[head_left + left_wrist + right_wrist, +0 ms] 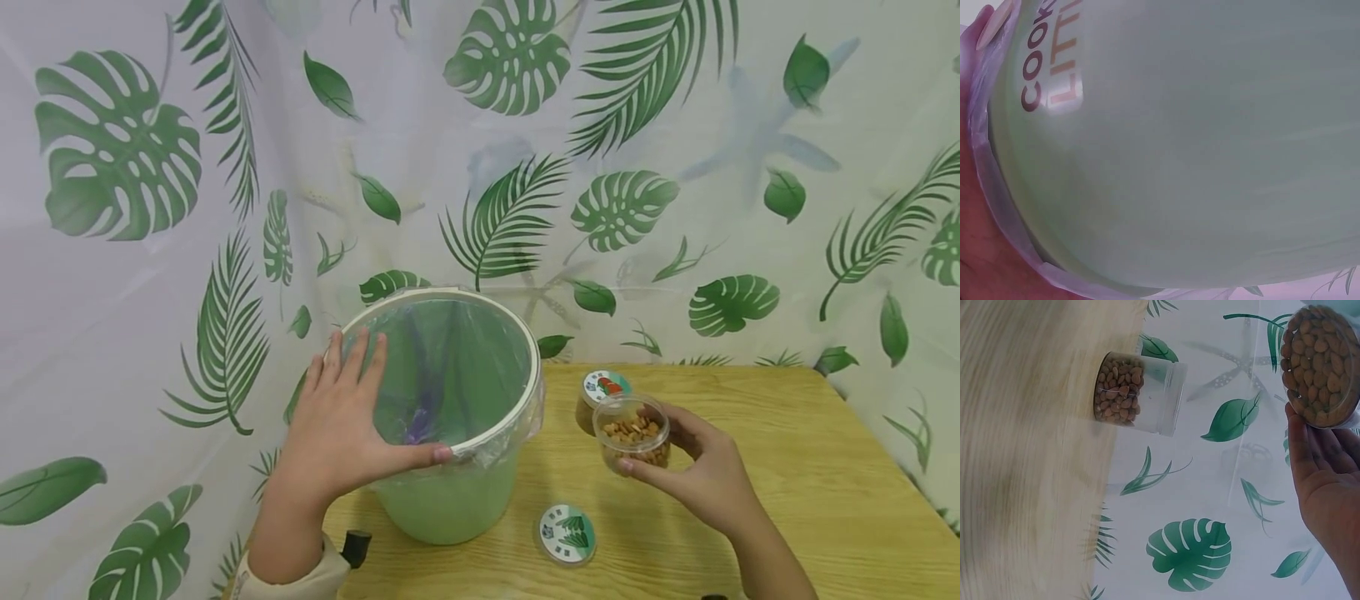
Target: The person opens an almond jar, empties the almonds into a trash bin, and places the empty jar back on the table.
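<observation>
My left hand [341, 417] rests over the near-left rim of a green trash can [457, 500], fingers spread straight and thumb along the rim. A clear plastic bag [487, 450] lines the can and folds over its edge. My right hand [701, 467] grips an uncapped clear plastic jar [633, 433] holding brown nuts, tilted toward me and raised above the table. From the right wrist view, the nuts [1319, 369] show through the jar's base. A round lid [566, 533] with a green and white label lies in front of the can.
Behind the held jar stands a second jar [592, 408] with a red-pictured lid; nuts fill its lower part in the right wrist view. The wooden table [825, 467] meets a leaf-printed curtain [637, 275] at the back and sides.
</observation>
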`<state>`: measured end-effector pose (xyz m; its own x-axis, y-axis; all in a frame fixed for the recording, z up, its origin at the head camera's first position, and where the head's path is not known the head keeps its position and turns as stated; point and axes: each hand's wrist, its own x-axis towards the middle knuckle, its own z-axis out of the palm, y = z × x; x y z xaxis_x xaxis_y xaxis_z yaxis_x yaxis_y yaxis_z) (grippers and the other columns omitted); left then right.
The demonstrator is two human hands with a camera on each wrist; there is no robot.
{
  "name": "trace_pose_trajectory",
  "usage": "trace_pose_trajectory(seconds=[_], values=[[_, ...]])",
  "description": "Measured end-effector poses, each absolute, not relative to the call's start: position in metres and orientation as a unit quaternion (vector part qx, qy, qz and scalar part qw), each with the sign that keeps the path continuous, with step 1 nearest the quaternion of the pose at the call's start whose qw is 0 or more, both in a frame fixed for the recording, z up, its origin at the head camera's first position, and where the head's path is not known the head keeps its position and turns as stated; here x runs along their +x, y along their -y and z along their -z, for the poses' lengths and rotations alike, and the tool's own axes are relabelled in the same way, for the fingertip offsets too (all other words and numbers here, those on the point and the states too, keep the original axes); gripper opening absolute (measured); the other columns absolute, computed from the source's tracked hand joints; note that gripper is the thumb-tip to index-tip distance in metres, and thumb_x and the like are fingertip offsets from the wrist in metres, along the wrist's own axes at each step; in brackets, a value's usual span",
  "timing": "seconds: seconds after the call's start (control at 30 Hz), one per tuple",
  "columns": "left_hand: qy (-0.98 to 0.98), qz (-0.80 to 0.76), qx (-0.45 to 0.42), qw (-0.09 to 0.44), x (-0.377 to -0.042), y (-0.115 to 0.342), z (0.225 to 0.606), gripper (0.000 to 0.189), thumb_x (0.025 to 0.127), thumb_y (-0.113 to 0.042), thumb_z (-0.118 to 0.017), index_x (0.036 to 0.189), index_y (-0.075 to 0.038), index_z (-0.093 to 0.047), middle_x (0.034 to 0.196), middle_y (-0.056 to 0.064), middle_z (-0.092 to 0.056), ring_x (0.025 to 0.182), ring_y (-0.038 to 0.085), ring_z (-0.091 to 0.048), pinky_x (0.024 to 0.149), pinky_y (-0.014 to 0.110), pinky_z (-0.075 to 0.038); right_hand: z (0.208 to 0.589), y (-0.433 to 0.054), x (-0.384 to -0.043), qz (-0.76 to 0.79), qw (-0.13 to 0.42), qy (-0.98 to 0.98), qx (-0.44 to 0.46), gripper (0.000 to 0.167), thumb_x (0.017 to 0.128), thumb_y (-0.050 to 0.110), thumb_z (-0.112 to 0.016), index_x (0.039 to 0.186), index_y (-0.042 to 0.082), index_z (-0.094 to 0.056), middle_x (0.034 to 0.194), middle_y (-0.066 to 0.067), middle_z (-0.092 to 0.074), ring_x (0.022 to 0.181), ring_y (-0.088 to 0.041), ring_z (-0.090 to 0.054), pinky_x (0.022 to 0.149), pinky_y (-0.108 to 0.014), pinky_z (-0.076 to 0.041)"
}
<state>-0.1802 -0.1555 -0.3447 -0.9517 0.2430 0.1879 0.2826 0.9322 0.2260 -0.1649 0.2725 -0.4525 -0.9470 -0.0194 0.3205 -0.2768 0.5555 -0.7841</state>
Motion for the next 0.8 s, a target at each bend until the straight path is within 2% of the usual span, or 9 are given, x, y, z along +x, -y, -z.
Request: trace_pose_trajectory(seconds=[0.37, 0.8], values=[[0.979, 0.127, -0.136, 0.084, -0.181, 0.156, 0.345, 0.149, 0.064, -0.104, -0.060, 0.172, -0.015, -0.009, 0.179, 0.017, -0.010, 0.165, 0.042, 0.009, 0.132, 0.066, -0.008, 0.437, -0.269, -0.172, -0.462, 0.150, 0.869, 0.099, 0.074, 0.080, 0.019, -0.096, 0.147, 0.019, -0.064, 0.133, -0.008, -0.073, 0.114, 0.012, -0.062, 0.096, -0.005, -0.047], [0.979, 0.128, -0.131, 0.091, -0.176, 0.154, 0.349, 0.149, 0.063, -0.104, -0.059, 0.172, -0.015, -0.011, 0.178, 0.018, -0.013, 0.166, 0.042, 0.005, 0.132, 0.066, -0.010, 0.424, -0.261, -0.177, -0.461, 0.166, 0.863, 0.120, 0.074, 0.078, 0.019, -0.097, 0.145, 0.018, -0.065, 0.129, -0.007, -0.075, 0.113, 0.011, -0.064, 0.098, -0.006, -0.047]])
